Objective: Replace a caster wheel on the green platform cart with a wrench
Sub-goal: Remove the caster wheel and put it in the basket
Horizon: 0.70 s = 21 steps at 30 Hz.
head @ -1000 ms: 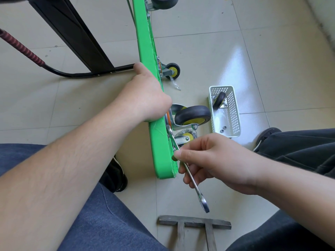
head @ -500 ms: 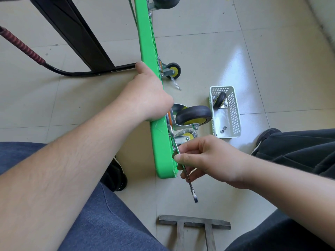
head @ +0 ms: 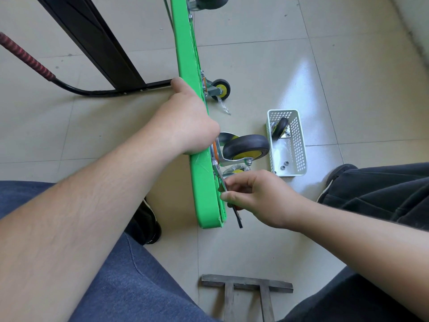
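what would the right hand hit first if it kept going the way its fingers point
Probably the green cart edge: the right hand, holding the wrench, points left at it, almost touching. Depth is hard to judge.

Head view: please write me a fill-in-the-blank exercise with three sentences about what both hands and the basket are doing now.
1. The left hand grips the edge of the green ____.
2. The right hand pinches a ____ set at the caster plate.
3. The white basket holds a spare wheel and two loose ____.

Missing words: cart; wrench; nuts
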{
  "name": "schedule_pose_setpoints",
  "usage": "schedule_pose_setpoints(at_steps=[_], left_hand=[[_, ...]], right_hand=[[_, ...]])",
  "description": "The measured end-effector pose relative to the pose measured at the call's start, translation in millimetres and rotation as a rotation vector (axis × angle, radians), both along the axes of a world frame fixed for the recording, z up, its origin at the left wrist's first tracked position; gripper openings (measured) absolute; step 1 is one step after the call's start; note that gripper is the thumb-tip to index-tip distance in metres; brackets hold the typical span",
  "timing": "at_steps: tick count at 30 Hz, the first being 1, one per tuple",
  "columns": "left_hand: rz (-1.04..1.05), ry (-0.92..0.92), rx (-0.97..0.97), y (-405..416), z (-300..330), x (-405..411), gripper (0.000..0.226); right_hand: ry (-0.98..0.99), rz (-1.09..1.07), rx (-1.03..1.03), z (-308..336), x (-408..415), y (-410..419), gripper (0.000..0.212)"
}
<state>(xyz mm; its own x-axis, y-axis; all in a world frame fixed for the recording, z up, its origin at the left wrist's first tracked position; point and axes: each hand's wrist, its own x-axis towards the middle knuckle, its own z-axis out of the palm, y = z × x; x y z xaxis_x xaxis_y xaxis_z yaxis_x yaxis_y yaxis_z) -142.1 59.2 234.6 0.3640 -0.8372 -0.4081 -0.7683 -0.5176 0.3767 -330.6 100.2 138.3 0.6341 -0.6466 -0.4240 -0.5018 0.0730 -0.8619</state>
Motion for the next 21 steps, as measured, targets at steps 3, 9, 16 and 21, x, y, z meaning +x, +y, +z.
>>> schedule_pose_setpoints(at_steps=[3,9,16,21], left_hand=[[0.002,0.002,-0.01,-0.5,-0.6,-0.3,0.076],[0.0,0.014,-0.013,-0.7,-0.1,-0.6,0.075],[0.002,0.047,-0.023,-1.0,-3.0,0.6,0.079],[0.009,0.029,-0.022,-1.6,-3.4,1.0,0.07]], right_hand=[[0.016,0.002,-0.002,2.3,0.8,1.4,0.011],[0.129,0.023,0.143,12.1,-5.6,6.0,0.02],[0.098,-0.042,0.376,40.4,-11.3,12.5,0.024],[0.069,-0.04,0.441,54.4,-11.1,14.1,0.028]])
